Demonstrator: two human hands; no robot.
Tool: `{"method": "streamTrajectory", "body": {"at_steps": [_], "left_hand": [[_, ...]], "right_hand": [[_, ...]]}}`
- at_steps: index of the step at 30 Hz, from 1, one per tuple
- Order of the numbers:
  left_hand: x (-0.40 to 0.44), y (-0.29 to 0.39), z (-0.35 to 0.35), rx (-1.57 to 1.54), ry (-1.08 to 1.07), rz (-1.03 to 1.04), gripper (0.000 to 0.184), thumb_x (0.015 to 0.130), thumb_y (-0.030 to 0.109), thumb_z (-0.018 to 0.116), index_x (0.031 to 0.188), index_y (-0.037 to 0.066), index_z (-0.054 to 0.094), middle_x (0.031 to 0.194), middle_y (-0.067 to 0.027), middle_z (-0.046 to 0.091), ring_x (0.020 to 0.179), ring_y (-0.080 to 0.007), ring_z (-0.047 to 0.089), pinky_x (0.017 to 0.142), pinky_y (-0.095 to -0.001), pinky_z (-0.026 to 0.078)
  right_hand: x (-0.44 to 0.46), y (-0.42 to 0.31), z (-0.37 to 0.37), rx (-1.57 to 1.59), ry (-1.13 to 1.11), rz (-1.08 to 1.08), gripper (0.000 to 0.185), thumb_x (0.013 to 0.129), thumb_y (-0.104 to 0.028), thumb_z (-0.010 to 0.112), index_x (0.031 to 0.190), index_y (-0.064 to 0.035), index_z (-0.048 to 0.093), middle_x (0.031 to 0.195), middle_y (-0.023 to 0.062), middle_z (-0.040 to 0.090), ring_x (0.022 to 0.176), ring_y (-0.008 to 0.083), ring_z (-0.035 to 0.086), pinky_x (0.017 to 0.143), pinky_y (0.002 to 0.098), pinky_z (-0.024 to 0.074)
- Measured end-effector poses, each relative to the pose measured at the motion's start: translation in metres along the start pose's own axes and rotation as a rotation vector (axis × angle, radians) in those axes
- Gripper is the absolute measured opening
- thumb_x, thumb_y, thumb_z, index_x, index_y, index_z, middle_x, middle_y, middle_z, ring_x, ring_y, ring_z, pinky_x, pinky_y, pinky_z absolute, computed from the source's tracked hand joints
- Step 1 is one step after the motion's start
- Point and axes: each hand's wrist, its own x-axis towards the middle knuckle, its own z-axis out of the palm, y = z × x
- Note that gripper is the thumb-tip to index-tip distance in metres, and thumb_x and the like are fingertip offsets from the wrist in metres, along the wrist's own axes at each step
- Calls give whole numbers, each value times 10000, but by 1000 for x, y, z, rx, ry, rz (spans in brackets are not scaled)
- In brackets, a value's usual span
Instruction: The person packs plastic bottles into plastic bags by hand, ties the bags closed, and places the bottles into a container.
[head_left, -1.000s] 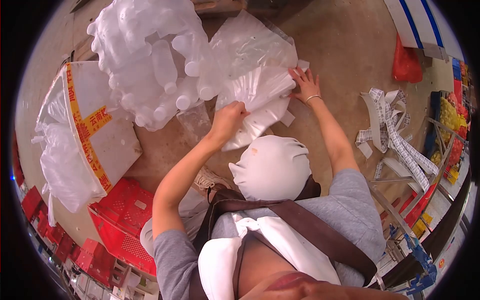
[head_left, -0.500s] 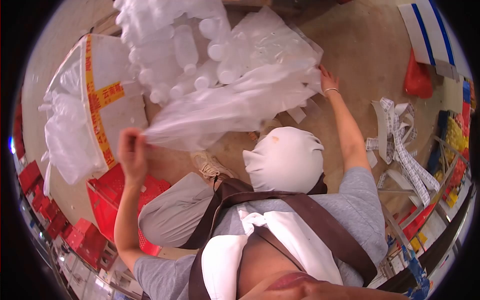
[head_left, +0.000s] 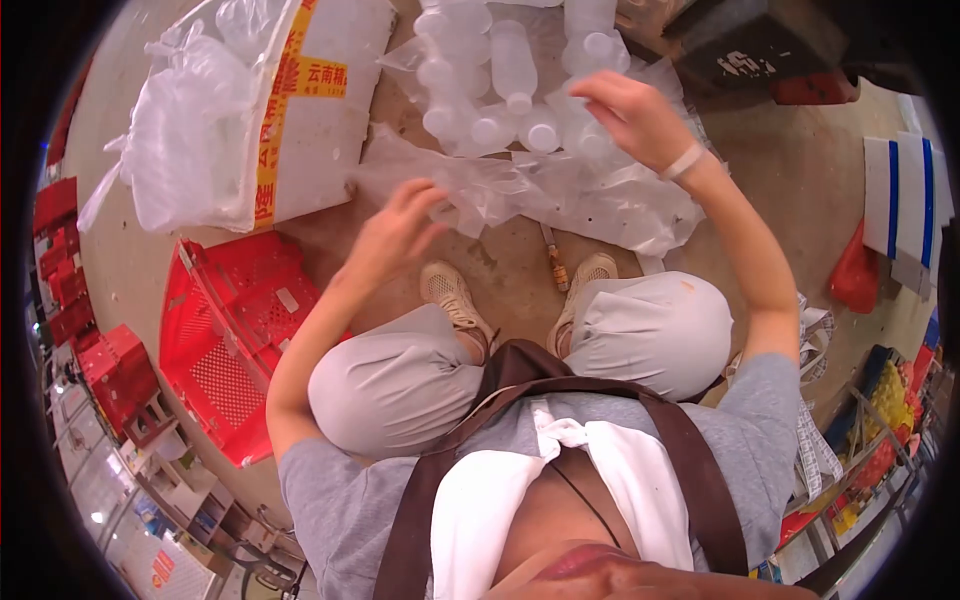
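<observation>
Several translucent plastic bottles (head_left: 514,65) with white caps lie grouped on the floor in front of me. A clear plastic sheet (head_left: 610,205) lies spread along their near side, crumpled in places. My left hand (head_left: 400,232) hovers over the near-left end of the sheet, fingers apart and slightly blurred, and appears to hold nothing. Above the bottles at the right, my right hand (head_left: 640,120) has its fingers stretched out, with no visible grip on anything. Between my feet lies a thin tool with a yellowish handle (head_left: 557,272).
A white box with yellow printed tape (head_left: 330,150) stands at left, a filled clear plastic bag (head_left: 190,150) against it. Nearer is a red plastic basket (head_left: 240,400). At right are a dark box (head_left: 755,50), a red bag (head_left: 855,270) and printed paper strips (head_left: 818,450).
The raised plastic sheet is now down on the floor, and both hands have let go of it. My right hand has moved inward over the bottles, my left hand inward too. The view has shifted.
</observation>
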Motion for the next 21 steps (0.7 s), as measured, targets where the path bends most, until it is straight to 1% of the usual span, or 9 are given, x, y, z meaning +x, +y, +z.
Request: {"method": "streamTrajectory", "body": {"at_steps": [2, 5, 8, 11, 14, 16, 18, 20, 21], "left_hand": [[18, -33, 46, 175, 164, 215, 493, 732, 166, 671, 1177, 86, 476, 1107, -159, 494, 1000, -324, 510, 819, -398, 437], [28, -75, 89, 263, 98, 70, 498, 726, 198, 677, 1177, 117, 483, 1077, -139, 498, 924, -297, 518, 755, -385, 437], [32, -91, 101, 294, 22, -45, 535, 735, 202, 659, 1230, 152, 463, 1026, -123, 505, 925, -279, 515, 794, -386, 419], [38, -114, 121, 517, 225, 195, 508, 732, 164, 620, 1218, 168, 473, 1008, -103, 523, 959, -249, 507, 810, -384, 404], [43, -98, 112, 463, 366, 355, 452, 663, 131, 647, 1103, 138, 548, 1000, -85, 499, 951, -247, 489, 798, -390, 391], [49, -108, 119, 567, 290, 244, 402, 661, 113, 628, 1055, 132, 548, 1047, -88, 497, 970, -240, 489, 818, -392, 386], [60, -114, 120, 577, 236, 183, 375, 663, 105, 617, 1030, 123, 542, 1048, -84, 511, 982, -230, 492, 847, -395, 376], [68, -110, 113, 492, 196, 176, 369, 668, 106, 613, 1027, 109, 528, 1003, -75, 539, 987, -218, 496, 883, -401, 360], [70, -106, 112, 458, 257, 279, 315, 689, 107, 599, 999, 105, 543, 944, -74, 554, 924, -222, 519, 849, -395, 381]], "right_hand": [[42, 5, 31, -411, -220, -169, 296, 774, -48, 546, 1065, -104, 550, 922, 55, 567, 891, 211, 575, 719, 334, 480], [89, 38, 82, -762, -382, -328, 350, 759, -74, 572, 1090, -184, 542, 1082, 17, 535, 1056, 208, 506, 749, 344, 475], [119, 57, 100, -872, -644, -488, 447, 706, -136, 650, 1129, -209, 524, 1240, 6, 466, 1163, 231, 439, 796, 367, 470], [126, 53, 89, -629, -633, -304, 537, 639, -205, 731, 1141, -229, 541, 1228, 46, 512, 1104, 238, 504, 815, 352, 474], [129, 51, 62, 0, -339, 216, 532, 639, -157, 758, 1131, -135, 557, 1056, 49, 595, 910, 129, 571, 751, 298, 490], [118, 17, 31, 157, -191, 310, 448, 679, -159, 742, 1094, -96, 588, 918, 36, 617, 782, 74, 558, 715, 238, 478], [101, -12, 7, 268, -106, 376, 482, 660, -246, 758, 1072, -59, 592, 894, 30, 642, 809, 96, 584, 747, 250, 478], [79, -44, -15, 317, 22, 281, 476, 662, -242, 756, 1068, -51, 596, 893, 26, 639, 802, 89, 579, 757, 240, 474], [71, -58, -26, 329, 56, 296, 483, 671, -217, 739, 1091, -39, 581, 928, 44, 634, 831, 99, 579, 775, 247, 471]]}}
